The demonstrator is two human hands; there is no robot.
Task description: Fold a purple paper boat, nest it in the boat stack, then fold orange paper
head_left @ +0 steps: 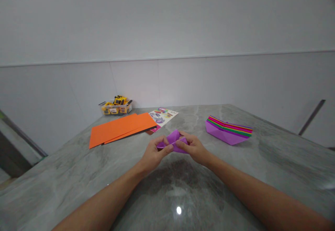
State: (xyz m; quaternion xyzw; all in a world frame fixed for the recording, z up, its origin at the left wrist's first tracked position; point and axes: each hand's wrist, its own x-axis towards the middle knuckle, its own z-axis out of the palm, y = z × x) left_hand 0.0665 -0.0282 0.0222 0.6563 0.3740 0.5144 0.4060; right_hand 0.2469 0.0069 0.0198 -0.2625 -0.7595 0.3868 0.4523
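Note:
A small piece of folded purple paper is held between my two hands, a little above the grey table. My left hand pinches its left end, thumb on the near side. On the other end, my right hand grips it with the thumb pressed near the middle fold. The fingers partly cover the paper, so its full shape cannot be made out. Right of my hands rests a folded paper boat, purple below with rainbow stripes along its upper edge.
Orange sheets lie overlapping on the left of the marbled table. Behind them stands a clear plastic box with yellow toy vehicles. A printed sheet with colourful pictures lies beyond my hands, before the white wall.

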